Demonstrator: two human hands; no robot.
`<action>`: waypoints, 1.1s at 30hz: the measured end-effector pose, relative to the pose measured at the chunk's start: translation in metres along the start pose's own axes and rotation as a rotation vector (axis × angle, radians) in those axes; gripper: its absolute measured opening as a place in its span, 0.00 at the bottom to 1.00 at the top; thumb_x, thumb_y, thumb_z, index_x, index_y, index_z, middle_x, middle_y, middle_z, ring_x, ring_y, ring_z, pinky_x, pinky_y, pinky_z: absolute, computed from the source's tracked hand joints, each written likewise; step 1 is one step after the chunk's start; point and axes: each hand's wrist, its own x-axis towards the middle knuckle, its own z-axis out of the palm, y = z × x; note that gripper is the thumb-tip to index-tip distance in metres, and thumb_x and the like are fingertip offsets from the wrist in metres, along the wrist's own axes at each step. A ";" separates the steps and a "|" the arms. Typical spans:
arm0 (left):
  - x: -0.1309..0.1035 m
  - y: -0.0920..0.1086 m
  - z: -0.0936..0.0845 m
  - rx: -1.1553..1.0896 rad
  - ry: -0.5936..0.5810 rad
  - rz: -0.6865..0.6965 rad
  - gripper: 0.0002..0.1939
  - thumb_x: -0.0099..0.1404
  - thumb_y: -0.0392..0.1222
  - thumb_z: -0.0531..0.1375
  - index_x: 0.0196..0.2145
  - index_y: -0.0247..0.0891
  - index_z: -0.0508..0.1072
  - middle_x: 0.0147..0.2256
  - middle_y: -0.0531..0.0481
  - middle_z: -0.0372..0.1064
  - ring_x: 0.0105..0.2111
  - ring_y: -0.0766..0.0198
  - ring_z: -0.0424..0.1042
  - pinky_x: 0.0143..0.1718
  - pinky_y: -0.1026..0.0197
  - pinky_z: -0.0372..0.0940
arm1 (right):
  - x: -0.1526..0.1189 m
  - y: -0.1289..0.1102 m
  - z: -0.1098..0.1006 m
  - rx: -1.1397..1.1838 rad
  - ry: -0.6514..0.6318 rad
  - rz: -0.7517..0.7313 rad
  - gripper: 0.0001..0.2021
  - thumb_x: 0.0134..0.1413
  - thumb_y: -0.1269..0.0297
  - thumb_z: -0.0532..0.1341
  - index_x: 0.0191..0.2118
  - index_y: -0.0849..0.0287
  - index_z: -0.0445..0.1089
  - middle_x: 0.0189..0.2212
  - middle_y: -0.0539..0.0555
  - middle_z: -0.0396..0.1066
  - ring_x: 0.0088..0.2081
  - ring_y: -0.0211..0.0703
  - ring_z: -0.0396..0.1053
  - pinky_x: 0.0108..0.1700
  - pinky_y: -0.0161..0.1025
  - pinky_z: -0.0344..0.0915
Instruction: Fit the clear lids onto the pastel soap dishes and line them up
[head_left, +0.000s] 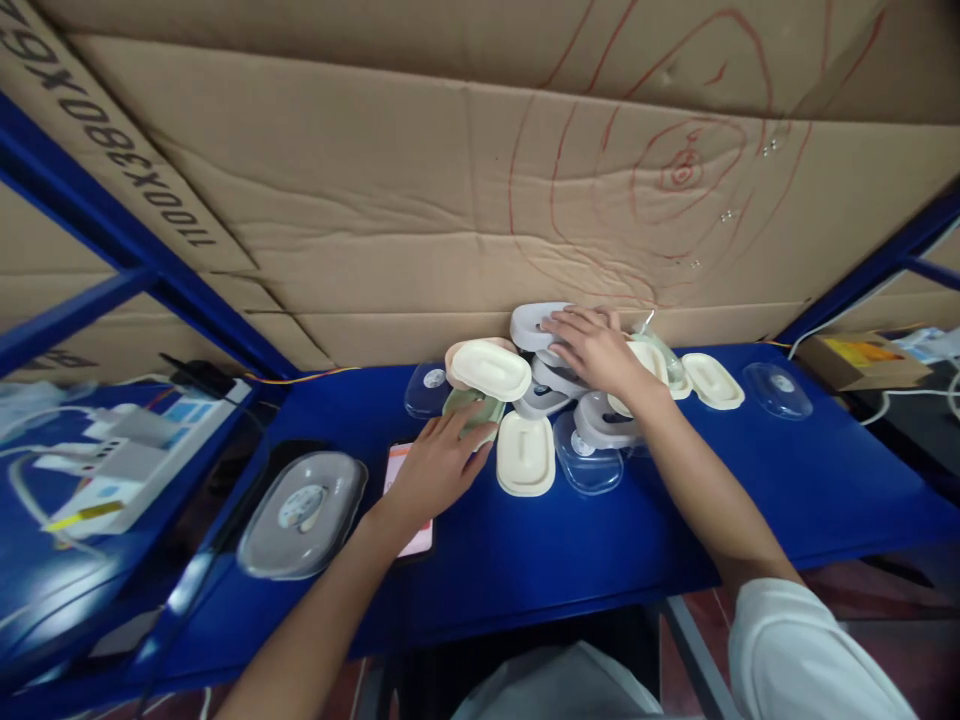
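Observation:
My left hand (439, 462) reaches over a pale green dish or lid (488, 410), fingers spread and touching its near side. Just above that, a cream oval lid (492, 370) lies tilted on a pinkish one. On a pile of light grey plastic pieces, my right hand (596, 348) rests with fingers stretched out; its fingertips touch the uppermost grey piece (531, 326), which has an opening. Another cream lid (526, 455) lies flat between my hands. Below my right wrist, a grey piece (600, 420) leans over a clear plastic lid (587, 462).
A smartphone (417, 535) lies partly under my left forearm. At left sits a large clear-lidded container (304, 515), beside a power strip (127, 470) with cables. Further right are a cream lid (712, 381) and a clear lid (778, 390). Cardboard (375, 200) walls the back.

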 end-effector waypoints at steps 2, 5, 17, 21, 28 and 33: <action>0.000 0.000 0.000 0.010 -0.001 0.012 0.14 0.78 0.40 0.56 0.56 0.41 0.77 0.61 0.37 0.72 0.57 0.46 0.76 0.53 0.45 0.74 | -0.002 -0.001 0.008 0.032 -0.016 -0.005 0.21 0.77 0.57 0.52 0.67 0.55 0.67 0.67 0.61 0.70 0.68 0.59 0.64 0.67 0.63 0.51; 0.000 0.001 0.001 0.016 -0.006 0.026 0.15 0.77 0.39 0.57 0.57 0.40 0.76 0.62 0.36 0.71 0.57 0.46 0.76 0.53 0.45 0.74 | -0.011 0.000 0.014 0.060 -0.024 0.003 0.23 0.76 0.57 0.53 0.71 0.53 0.63 0.70 0.62 0.65 0.70 0.60 0.61 0.68 0.65 0.51; 0.001 -0.001 -0.001 0.015 0.034 0.025 0.14 0.77 0.38 0.57 0.56 0.41 0.76 0.61 0.38 0.73 0.58 0.47 0.76 0.55 0.45 0.72 | -0.019 0.034 -0.008 0.234 -0.052 0.145 0.25 0.73 0.51 0.57 0.67 0.56 0.69 0.64 0.62 0.73 0.65 0.62 0.70 0.65 0.61 0.64; 0.000 0.001 -0.002 0.019 0.057 0.046 0.13 0.77 0.39 0.58 0.56 0.41 0.76 0.60 0.38 0.73 0.57 0.47 0.76 0.55 0.45 0.71 | -0.029 0.049 -0.035 0.373 -0.043 0.166 0.24 0.72 0.47 0.59 0.63 0.56 0.73 0.60 0.60 0.77 0.60 0.58 0.74 0.63 0.56 0.69; 0.004 -0.007 -0.008 0.026 0.112 0.018 0.15 0.77 0.39 0.57 0.57 0.40 0.76 0.59 0.38 0.75 0.55 0.46 0.77 0.59 0.39 0.66 | -0.068 0.083 -0.113 0.059 0.182 0.511 0.23 0.75 0.48 0.56 0.60 0.60 0.76 0.54 0.67 0.79 0.52 0.51 0.77 0.52 0.48 0.70; -0.001 0.012 -0.016 -0.146 -0.002 0.050 0.16 0.79 0.42 0.55 0.59 0.41 0.75 0.52 0.42 0.79 0.50 0.51 0.79 0.54 0.47 0.71 | -0.098 0.025 -0.094 -0.110 0.183 0.104 0.16 0.75 0.60 0.55 0.51 0.62 0.78 0.51 0.65 0.81 0.53 0.56 0.77 0.55 0.54 0.69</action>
